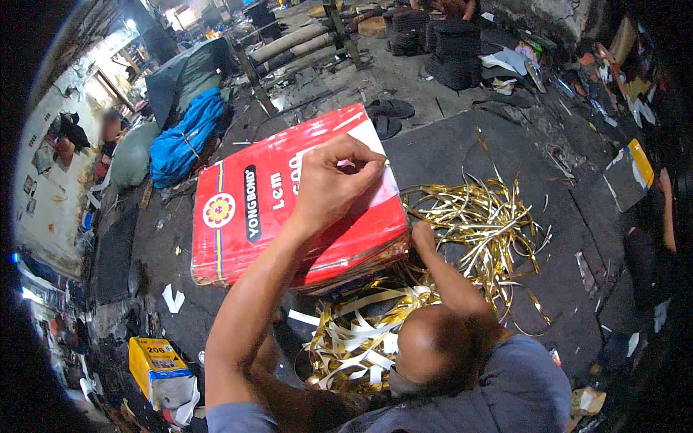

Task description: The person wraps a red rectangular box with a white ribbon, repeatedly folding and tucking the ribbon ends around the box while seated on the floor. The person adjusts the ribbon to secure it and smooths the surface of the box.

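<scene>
A large red carton (361, 234) with a yellow flower emblem and white lettering lies in front of me, tilted. Across its top reaches my left hand (336, 177), thumb and forefinger pinched together at the carton's right edge, beside a pale strip along that edge. What the pinch holds is too small to make out. Lower down, my right hand (423, 237) is against the carton's right side, its fingers mostly hidden. Close to it spreads a tangled heap of shiny gold strips (498, 234). More white and gold strips (361, 346) lie below the carton, by my bent knee (429, 343).
A blue tarp bundle (189, 130) stands at the far left. Dark sandals (390, 108) lie beyond the carton, with stacked dark sheets (455, 54) behind. A yellow tin-like container (153, 364) sits lower left. At right, another person's arm (668, 213) is near a grey-yellow piece (629, 177).
</scene>
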`<act>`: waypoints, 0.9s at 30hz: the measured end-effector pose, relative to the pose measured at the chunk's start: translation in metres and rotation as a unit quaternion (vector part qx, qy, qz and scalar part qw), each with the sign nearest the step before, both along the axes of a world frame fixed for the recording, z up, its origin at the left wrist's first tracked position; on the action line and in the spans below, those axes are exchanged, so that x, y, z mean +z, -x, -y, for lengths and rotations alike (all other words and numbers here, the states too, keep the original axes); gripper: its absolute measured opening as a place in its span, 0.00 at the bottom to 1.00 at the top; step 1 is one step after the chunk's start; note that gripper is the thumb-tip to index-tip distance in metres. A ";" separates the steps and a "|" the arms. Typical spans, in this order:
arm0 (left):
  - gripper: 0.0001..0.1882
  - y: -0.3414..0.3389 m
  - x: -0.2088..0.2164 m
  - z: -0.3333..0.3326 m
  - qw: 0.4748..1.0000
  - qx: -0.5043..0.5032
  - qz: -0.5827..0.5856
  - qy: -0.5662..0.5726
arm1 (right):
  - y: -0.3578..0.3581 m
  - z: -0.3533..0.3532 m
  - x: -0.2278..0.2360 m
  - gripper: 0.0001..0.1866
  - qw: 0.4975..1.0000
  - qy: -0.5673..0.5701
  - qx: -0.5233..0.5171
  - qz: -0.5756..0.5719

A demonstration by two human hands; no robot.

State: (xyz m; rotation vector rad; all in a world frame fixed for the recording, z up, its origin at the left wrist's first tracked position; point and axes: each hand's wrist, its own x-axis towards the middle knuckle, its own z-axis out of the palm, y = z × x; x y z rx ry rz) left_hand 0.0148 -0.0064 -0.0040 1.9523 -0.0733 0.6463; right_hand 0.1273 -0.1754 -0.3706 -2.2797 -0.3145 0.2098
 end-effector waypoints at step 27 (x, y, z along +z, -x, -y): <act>0.14 0.006 0.010 -0.017 0.922 -0.054 0.169 -0.345 | -0.002 0.072 -0.006 0.15 0.984 0.159 -0.051 -0.058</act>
